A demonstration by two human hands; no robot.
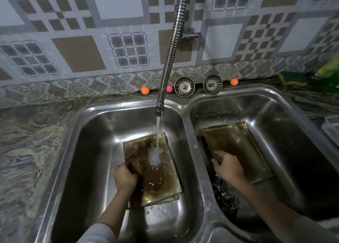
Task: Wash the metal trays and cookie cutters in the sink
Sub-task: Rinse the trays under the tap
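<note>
Water pours from the ribbed metal faucet hose (172,46) straight onto a flat rectangular metal tray (156,171), brown with greasy stains, lying in the left basin of the shiny steel double sink (185,106). The left hand (125,177) curls round that tray's left edge, gripping it. In the right basin lies a second tray (240,147), yellowed and rimmed; the right hand (228,166) clasps its near-left edge. Dark scalloped cookie cutters (230,201) sit just below that wrist. No writing is legible anywhere.
</note>
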